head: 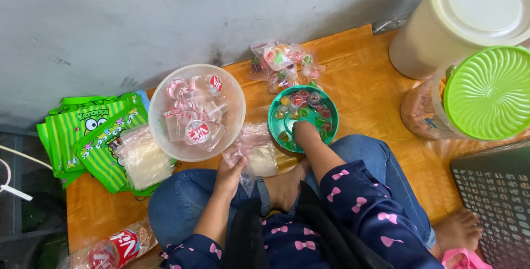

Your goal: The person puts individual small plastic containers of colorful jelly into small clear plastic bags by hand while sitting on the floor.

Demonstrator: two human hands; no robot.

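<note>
I sit cross-legged on a wooden floor. My right hand (pixel 305 135) reaches into a teal bowl (pixel 276 119) filled with several small coloured jelly cups, fingers curled among them. My left hand (pixel 231 170) pinches a small clear plastic bag (pixel 247 146) held over my knee. A clear plastic bowl (pixel 234 86) with several small sealed drink cups stands just beyond my left hand. Several filled clear bags of jelly cups (pixel 282 64) lie behind the teal bowl, near the wall.
Green striped cartoon bags (pixel 88 136) and a stack of clear bags (pixel 142 158) lie at left. A cream lidded bucket (pixel 458 20) and a green-lidded jar (pixel 480 95) stand at right. A grey basket (pixel 497 202) sits at the right edge. More drink cups (pixel 113 249) lie bottom left.
</note>
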